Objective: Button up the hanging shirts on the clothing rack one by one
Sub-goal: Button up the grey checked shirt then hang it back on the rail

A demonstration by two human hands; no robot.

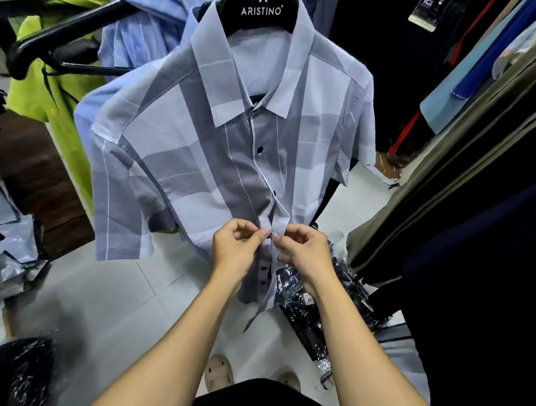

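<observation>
A grey and pale blue checked short-sleeved shirt [197, 150] hangs in front of me on a black hanger [260, 9] marked ARISTINO. Its top dark buttons are closed; one [259, 149] shows on the chest. My left hand [236, 250] pinches the left front edge of the shirt low down. My right hand [304, 250] pinches the right front edge beside it. A small dark button [268, 234] sits between my two thumbs. Below my hands the front hangs loose, with two more buttons visible.
A black rack arm [68, 30] crosses the top left, carrying a lime green garment [56, 98] and a blue shirt [148, 33]. Dark and khaki clothes [444, 179] hang on the right. Plastic-wrapped garments [313, 296] lie on the pale floor.
</observation>
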